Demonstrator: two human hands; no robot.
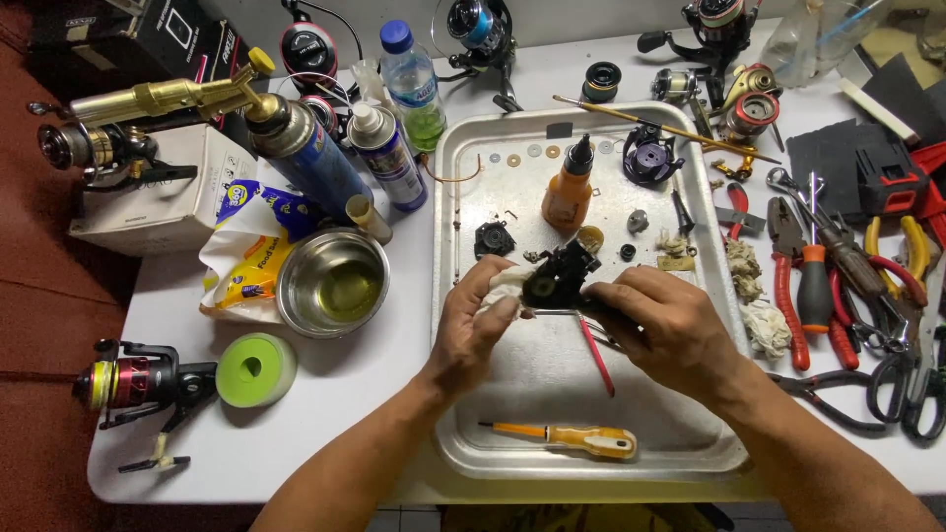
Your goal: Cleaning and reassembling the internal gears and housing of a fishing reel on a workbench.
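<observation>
Seen from above, both hands are working over a metal tray [448,296] on a white tabletop [374,394]. The right hand [665,330] is gripping a black reel body [560,278], which juts up-left toward the left hand [475,320]. The left hand is pressing a white rag [505,281] against it.

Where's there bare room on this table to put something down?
Free: the tray's near half, between the screwdriver and the hands; the table strip between bowl and tray; the near left corner beside the green tape roll. Crowded: the pliers pile on the right and the far edge.
</observation>
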